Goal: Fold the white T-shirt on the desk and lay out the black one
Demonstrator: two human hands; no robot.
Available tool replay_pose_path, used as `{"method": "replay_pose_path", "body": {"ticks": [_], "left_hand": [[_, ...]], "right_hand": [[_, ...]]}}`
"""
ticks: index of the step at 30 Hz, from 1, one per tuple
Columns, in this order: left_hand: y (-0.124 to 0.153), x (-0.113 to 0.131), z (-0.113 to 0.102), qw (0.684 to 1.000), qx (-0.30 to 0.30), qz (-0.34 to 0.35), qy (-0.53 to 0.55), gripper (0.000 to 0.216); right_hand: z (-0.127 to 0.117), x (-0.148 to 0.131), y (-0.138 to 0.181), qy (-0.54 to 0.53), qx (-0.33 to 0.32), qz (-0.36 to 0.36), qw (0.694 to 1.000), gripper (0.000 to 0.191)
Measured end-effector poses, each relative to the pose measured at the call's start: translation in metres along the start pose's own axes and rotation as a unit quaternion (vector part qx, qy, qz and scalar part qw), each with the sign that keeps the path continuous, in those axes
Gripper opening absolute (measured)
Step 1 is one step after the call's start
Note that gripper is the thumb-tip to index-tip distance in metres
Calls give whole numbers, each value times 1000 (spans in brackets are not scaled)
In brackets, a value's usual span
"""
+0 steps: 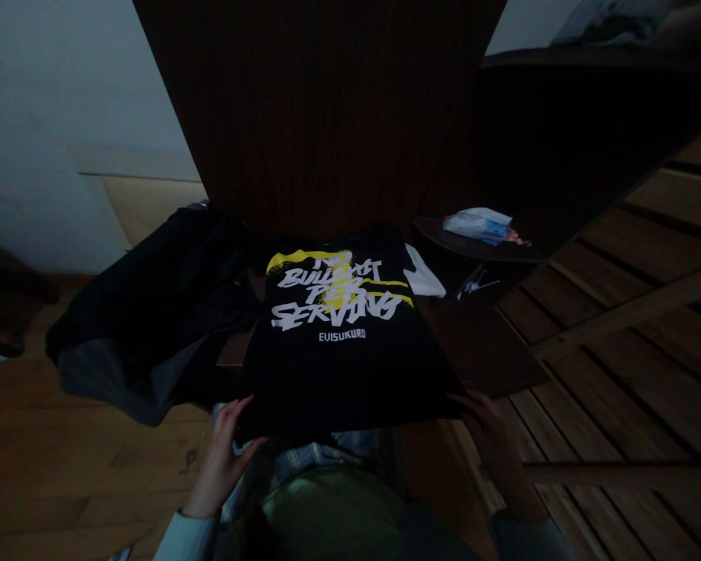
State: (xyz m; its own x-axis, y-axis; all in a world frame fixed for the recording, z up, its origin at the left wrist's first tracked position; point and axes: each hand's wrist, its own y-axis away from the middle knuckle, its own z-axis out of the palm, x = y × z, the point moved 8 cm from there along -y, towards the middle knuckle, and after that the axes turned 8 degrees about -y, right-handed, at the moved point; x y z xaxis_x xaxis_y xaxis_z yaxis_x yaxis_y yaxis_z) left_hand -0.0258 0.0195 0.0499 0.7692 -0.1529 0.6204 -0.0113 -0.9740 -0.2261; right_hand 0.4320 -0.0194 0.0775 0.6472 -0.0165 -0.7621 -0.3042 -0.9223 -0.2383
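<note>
Black printed T-shirt (pixel 339 327) lies flat on the low dark table (pixel 479 351), left hand (pixel 222 460) and right hand (pixel 491 436) apparently pinching its near corners, best kept level for a square fold.

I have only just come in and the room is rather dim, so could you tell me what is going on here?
A person is handling a black T-shirt with white and yellow lettering, spread flat on a low dark table. The left hand and the right hand each rest at a near corner of the shirt's lower edge; whether they pinch the cloth is hard to tell. A heap of dark clothes lies to the left, and a small packet sits on a round shelf behind.
</note>
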Motion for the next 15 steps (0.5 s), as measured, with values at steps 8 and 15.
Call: {"method": "replay_pose_path", "body": {"ticks": [8,15], "left_hand": [[1,1,-2,999,28,14,-37,62],[1,10,-8,993,50,16,-104,69]], "right_hand": [[-26,-30,0,-14,133,-51,990,27],[-36,-52,-3,-21,178,-39,983,29]]}}
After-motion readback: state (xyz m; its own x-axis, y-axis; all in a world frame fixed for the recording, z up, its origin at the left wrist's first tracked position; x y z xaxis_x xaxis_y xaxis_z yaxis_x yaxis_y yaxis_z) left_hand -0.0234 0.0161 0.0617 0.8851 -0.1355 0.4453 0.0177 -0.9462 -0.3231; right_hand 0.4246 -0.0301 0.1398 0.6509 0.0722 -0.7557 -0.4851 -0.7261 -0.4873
